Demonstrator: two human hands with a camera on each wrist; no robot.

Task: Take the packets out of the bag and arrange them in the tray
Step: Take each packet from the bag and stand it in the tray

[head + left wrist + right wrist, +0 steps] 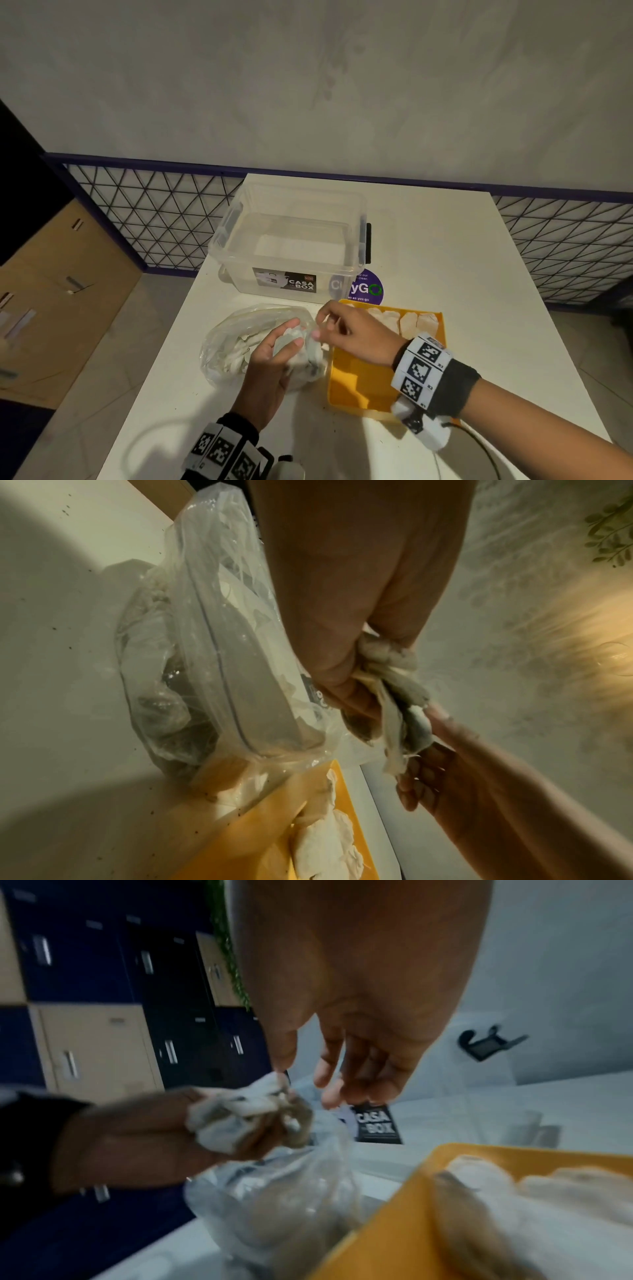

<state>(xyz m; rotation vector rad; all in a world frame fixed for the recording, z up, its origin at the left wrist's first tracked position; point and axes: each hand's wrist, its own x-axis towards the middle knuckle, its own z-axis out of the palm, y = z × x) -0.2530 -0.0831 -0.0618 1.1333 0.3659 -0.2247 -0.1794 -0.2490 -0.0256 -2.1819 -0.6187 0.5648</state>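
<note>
A clear plastic bag (229,346) (212,669) (274,1204) with pale packets inside lies on the white table, just left of the yellow tray (356,383) (260,821) (394,1231). My left hand (291,337) (342,691) (246,1123) grips a crumpled bunch of packets (301,359) (390,656) (232,1110) above the bag's mouth. My right hand (320,329) (421,764) (308,1074) hovers at that bunch with loose fingers, its thumb tip touching a packet. Several packets (407,323) (325,842) (548,1204) lie in a row at the tray's far end.
A clear lidless storage box (291,240) labelled CASA BOX stands behind the bag and tray, beside a purple round sticker (368,287). A wire mesh fence (154,219) runs behind the table. Lockers (61,274) stand at the left. A cable (479,445) lies near the front right edge.
</note>
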